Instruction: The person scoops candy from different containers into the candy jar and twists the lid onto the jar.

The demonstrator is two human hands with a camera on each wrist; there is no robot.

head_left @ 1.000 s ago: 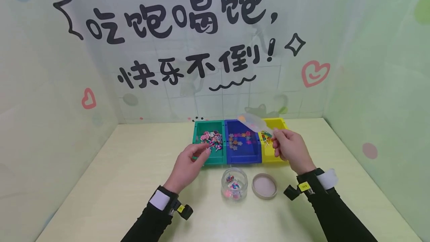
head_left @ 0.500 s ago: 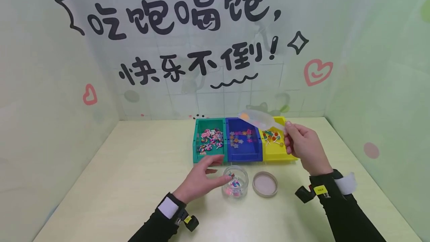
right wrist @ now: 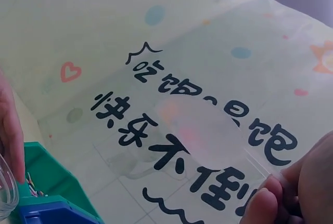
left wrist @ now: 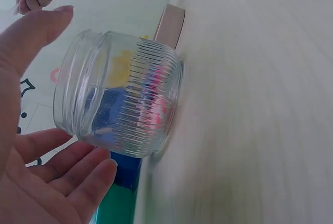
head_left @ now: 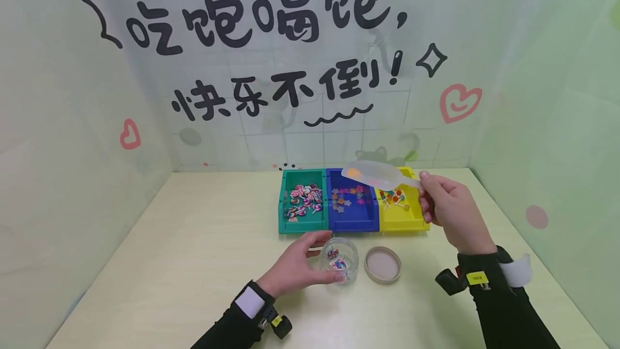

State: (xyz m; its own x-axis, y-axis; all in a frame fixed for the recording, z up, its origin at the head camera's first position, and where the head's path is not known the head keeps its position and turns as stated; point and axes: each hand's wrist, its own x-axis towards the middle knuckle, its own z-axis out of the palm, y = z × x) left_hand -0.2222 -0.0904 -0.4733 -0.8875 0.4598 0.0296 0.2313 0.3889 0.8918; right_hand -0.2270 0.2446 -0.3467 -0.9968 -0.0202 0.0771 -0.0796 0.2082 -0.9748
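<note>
My right hand (head_left: 452, 211) pinches the handle of a translucent plastic scoop (head_left: 380, 175), raised over the blue and yellow bins. An orange piece and a pink piece show through the scoop (right wrist: 200, 133) in the right wrist view. My left hand (head_left: 302, 265) is spread around the left side of a lidless clear glass jar (left wrist: 117, 91), thumb on one side and fingers on the other. In the left wrist view a gap shows between thumb and glass, and the fingertips lie right beside the wall. Striped swirl candies (head_left: 339, 264) and pink bits are inside the jar.
A round lid (head_left: 382, 265) lies right of the jar. Behind stand three joined bins: green (head_left: 302, 226) with striped lollipop pieces, blue (head_left: 353, 225) with star-shaped pieces, yellow (head_left: 404, 224) with small round lollipops. A printed backdrop (head_left: 218, 149) closes off the table's back and sides.
My left hand has come from in front of the green bin to the jar, its fingers spread around it. My right hand has moved right with the scoop, which now lies more level.
</note>
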